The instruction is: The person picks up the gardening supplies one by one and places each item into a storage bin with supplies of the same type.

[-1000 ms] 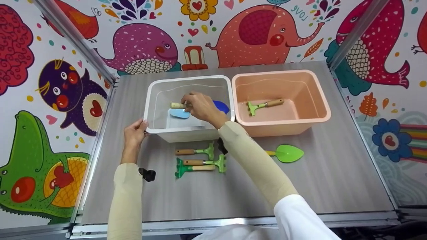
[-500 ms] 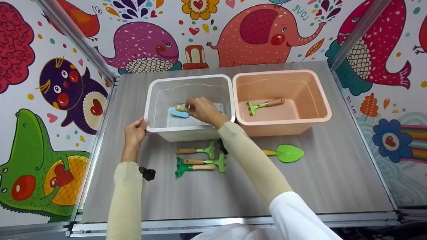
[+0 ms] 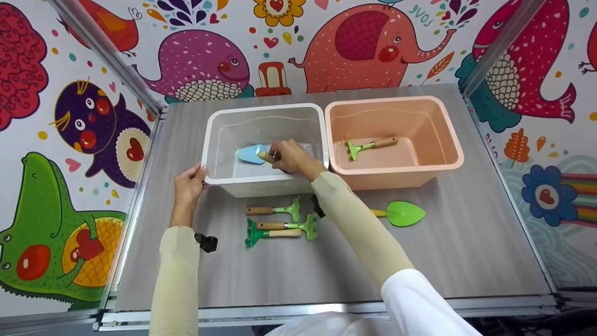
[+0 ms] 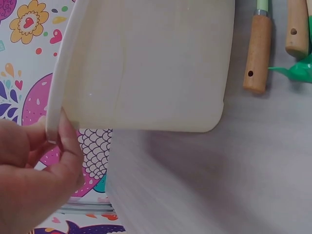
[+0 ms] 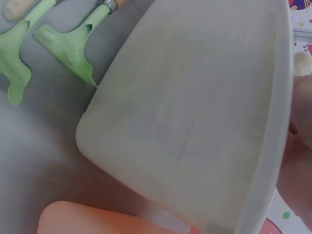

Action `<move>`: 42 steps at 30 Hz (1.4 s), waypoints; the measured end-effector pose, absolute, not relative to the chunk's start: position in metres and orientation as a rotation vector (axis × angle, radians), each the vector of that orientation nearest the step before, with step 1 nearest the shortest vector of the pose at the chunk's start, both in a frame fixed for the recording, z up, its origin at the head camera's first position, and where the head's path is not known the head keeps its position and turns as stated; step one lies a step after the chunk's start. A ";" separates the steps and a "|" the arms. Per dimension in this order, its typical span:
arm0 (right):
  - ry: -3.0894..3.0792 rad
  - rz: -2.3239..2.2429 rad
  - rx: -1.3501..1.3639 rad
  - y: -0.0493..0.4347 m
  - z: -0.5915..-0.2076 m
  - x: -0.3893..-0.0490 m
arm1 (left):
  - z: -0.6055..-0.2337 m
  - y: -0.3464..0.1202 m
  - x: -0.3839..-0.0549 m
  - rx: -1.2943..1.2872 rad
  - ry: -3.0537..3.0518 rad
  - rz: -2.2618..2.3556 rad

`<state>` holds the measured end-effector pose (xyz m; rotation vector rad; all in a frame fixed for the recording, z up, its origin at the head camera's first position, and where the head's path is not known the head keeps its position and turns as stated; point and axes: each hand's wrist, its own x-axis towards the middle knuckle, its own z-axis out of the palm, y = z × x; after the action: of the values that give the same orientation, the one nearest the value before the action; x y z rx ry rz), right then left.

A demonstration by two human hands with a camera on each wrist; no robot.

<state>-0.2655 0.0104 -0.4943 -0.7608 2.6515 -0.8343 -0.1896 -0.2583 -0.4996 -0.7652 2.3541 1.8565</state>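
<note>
My left hand [image 3: 189,189] grips the left front corner of the white bin's rim; in the left wrist view, finger and thumb pinch the white bin [image 4: 146,63] at its edge. Inside that bin, my right hand [image 3: 295,158] holds a trowel by its pale wooden handle [image 3: 267,157]. The trowel's blade is hidden behind the hand; earlier it showed dark blue. A light blue trowel blade [image 3: 250,154] lies on the bin floor, left of the right hand. In the right wrist view the bin wall hides most of the right hand [image 5: 300,141].
To the right stands a peach bin [image 3: 424,140] with a green hand rake [image 3: 357,149] inside. In front of the white bin lie two light green rakes [image 3: 291,211] and a dark green one [image 3: 252,234]. A lime green trowel [image 3: 405,213] lies right of the right forearm.
My right hand has moved right and toward me within the white bin, taking the handle along and tilting it. The dark blue blade has gone out of sight. The left hand stays put.
</note>
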 end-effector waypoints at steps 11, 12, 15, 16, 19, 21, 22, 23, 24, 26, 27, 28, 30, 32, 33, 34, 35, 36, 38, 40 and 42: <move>2.565 -0.827 -0.768 0.007 -0.493 -0.260 | -0.496 -0.255 -0.191 -0.766 2.357 1.864; 2.563 -0.821 -0.771 0.006 -0.492 -0.260 | -0.497 -0.255 -0.192 -0.757 2.366 1.846; 2.566 -0.787 -0.770 0.004 -0.491 -0.260 | -0.498 -0.256 -0.192 -0.760 2.353 1.863; 2.567 -0.772 -0.768 0.004 -0.490 -0.260 | -0.499 -0.256 -0.192 -0.757 2.350 1.865; 2.572 -0.733 -0.763 0.003 -0.491 -0.259 | -0.500 -0.257 -0.192 -0.763 2.344 1.868; 2.571 -0.730 -0.752 0.003 -0.491 -0.259 | -0.501 -0.256 -0.191 -0.768 2.339 1.880; 2.573 -0.729 -0.744 0.003 -0.491 -0.259 | -0.501 -0.257 -0.190 -0.770 2.342 1.877; 2.577 -0.729 -0.736 0.004 -0.492 -0.259 | -0.501 -0.257 -0.190 -0.772 2.341 1.881; 2.581 -0.731 -0.729 0.004 -0.492 -0.259 | -0.502 -0.257 -0.190 -0.770 2.342 1.885; 2.589 -0.727 -0.720 0.004 -0.491 -0.259 | -0.503 -0.257 -0.189 -0.773 2.340 1.891; 2.593 -0.727 -0.720 0.005 -0.491 -0.259 | -0.503 -0.258 -0.189 -0.775 2.341 1.894; 2.600 -0.725 -0.727 0.005 -0.490 -0.259 | -0.503 -0.258 -0.189 -0.776 2.346 1.890; 2.613 -0.724 -0.755 0.005 -0.488 -0.259 | -0.504 -0.259 -0.189 -0.782 2.351 1.888; 2.626 -0.730 -0.781 0.006 -0.486 -0.257 | -0.504 -0.259 -0.189 -0.778 2.361 1.880; 2.634 -0.734 -0.796 0.006 -0.484 -0.257 | -0.503 -0.259 -0.189 -0.776 2.366 1.879; 2.643 -0.734 -0.812 0.007 -0.482 -0.256 | -0.503 -0.258 -0.189 -0.772 2.368 1.878; 2.651 -0.736 -0.826 0.007 -0.481 -0.255 | -0.503 -0.258 -0.189 -0.772 2.367 1.881; 2.657 -0.741 -0.834 0.008 -0.479 -0.253 | -0.502 -0.258 -0.189 -0.767 2.368 1.885; 2.667 -0.746 -0.855 0.009 -0.475 -0.251 | -0.502 -0.258 -0.189 -0.766 2.366 1.893; 2.680 -0.746 -0.881 0.010 -0.471 -0.248 | -0.502 -0.258 -0.190 -0.768 2.361 1.895; 2.690 -0.745 -0.902 0.012 -0.466 -0.246 | -0.502 -0.258 -0.190 -0.772 2.359 1.897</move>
<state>-0.2460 0.0122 -0.4662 -0.9017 2.6902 -0.7448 -0.1898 -0.2581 -0.5022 -0.7717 2.3586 1.8974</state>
